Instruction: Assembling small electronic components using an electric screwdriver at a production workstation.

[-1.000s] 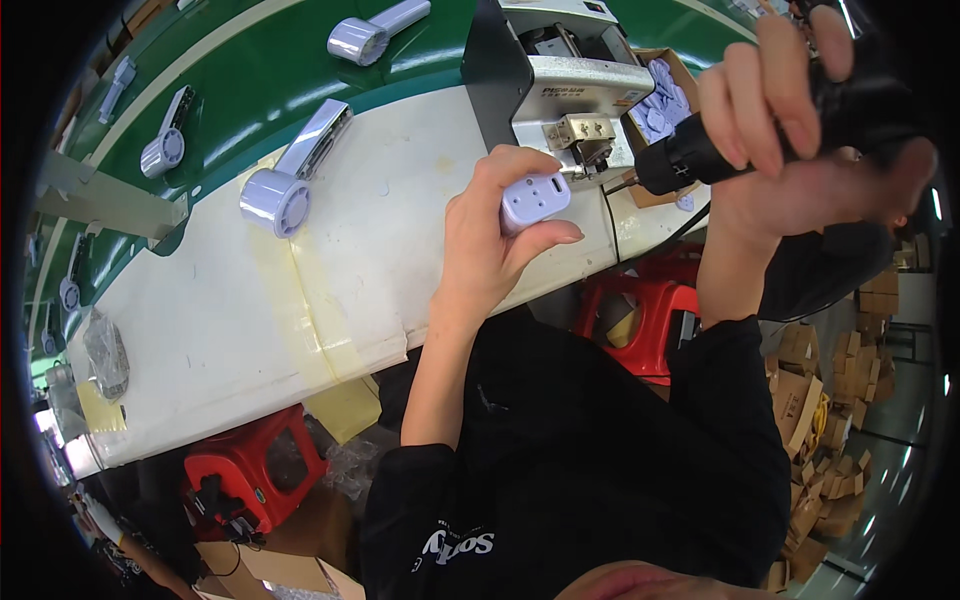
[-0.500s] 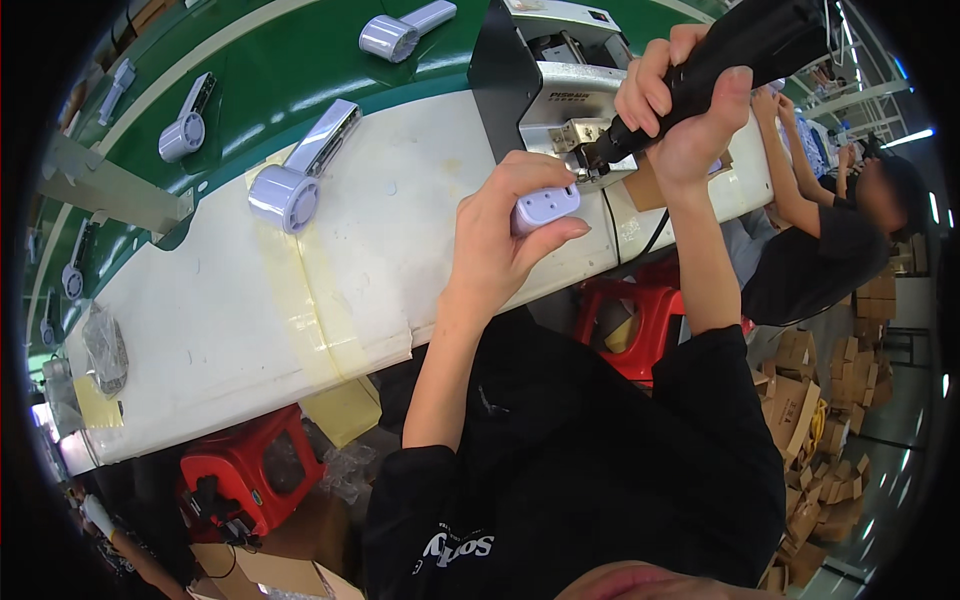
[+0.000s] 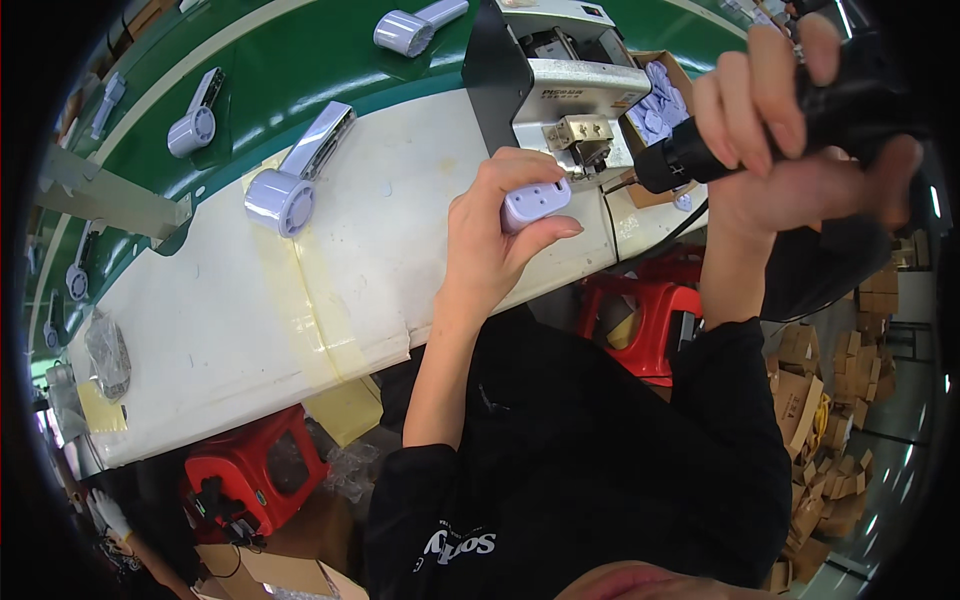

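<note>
Gripping a small lilac plastic part (image 3: 536,203), the left hand (image 3: 495,235) has its thumb underneath and fingers curled over the top, closed around it, above the white table (image 3: 200,320) edge. Right hand (image 3: 800,150) is wrapped shut around a black power screwdriver (image 3: 700,155), tip just beside the part. Beyond: grey machine (image 3: 560,70), green conveyor belt (image 3: 270,60) carrying similar handles (image 3: 295,175).

Your white surface (image 3: 210,330) carries a taped seam and a lavender handle part (image 3: 296,175); behind it, the green belt (image 3: 290,70) bears more such parts (image 3: 193,118), and a grey machine (image 3: 560,70) stands alongside.
</note>
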Tool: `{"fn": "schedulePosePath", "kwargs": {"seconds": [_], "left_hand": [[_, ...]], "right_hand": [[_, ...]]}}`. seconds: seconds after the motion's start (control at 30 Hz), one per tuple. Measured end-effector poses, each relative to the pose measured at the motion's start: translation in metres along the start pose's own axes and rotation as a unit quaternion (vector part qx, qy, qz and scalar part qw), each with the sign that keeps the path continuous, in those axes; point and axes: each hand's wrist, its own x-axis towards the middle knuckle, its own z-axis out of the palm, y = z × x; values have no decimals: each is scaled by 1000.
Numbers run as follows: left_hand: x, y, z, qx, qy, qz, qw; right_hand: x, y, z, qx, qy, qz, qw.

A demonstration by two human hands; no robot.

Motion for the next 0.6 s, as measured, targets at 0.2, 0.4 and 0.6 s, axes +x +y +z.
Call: {"fn": "schedulePosePath", "kwargs": {"seconds": [0.2, 0.4, 0.6], "left_hand": [[0, 4, 0, -4, 21, -28, 999], [1, 11, -1, 2, 16, -38, 999], [0, 13, -3, 2, 14, -55, 998]], "right_hand": [[10, 3, 8, 7, -15, -3, 1000], [18, 7, 27, 12, -33, 4, 999], [21, 10, 29, 19, -38, 19, 999]]}}
